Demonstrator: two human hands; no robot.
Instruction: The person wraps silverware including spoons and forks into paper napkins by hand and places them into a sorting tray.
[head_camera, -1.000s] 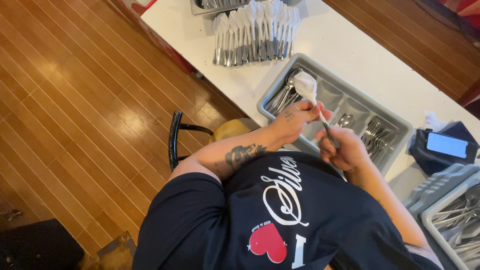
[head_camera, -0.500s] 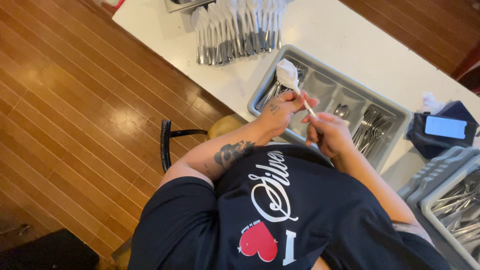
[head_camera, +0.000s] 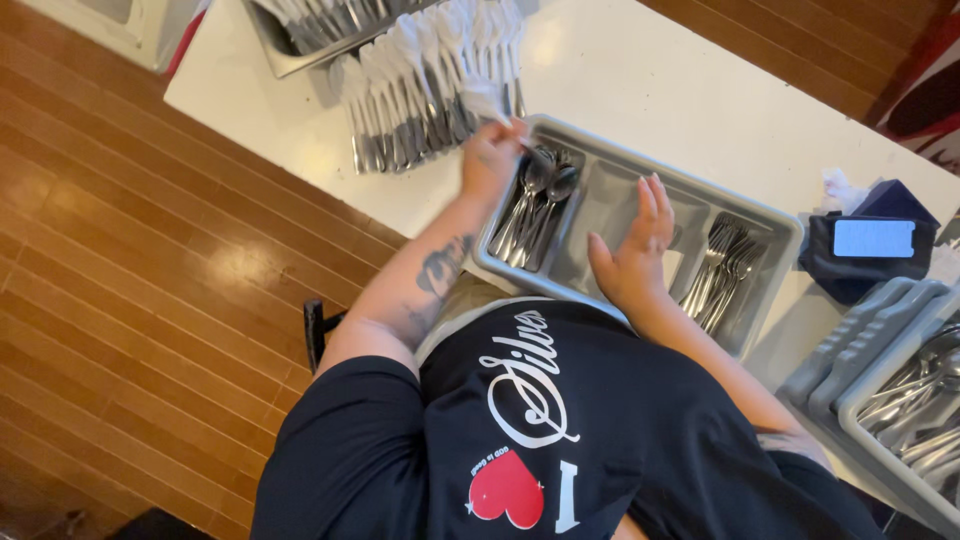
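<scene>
My left hand is closed on a white cloth at the far left end of a grey cutlery tray. Its fingertips touch a spoon lying on the pile of spoons in the tray's left compartment. My right hand is flat and open, fingers spread, resting over the tray's middle compartment and holding nothing. Forks fill a compartment to the right of that hand.
A row of cutlery lies on the white table beyond the tray, below a metal bin. A phone sits on a dark pouch at right. More grey trays with cutlery stand at lower right. Wooden floor lies to the left.
Both hands held a spoon in the cloth above the tray. Now my left hand has moved to the spoon compartment with the cloth, and my right hand has let go and lies open.
</scene>
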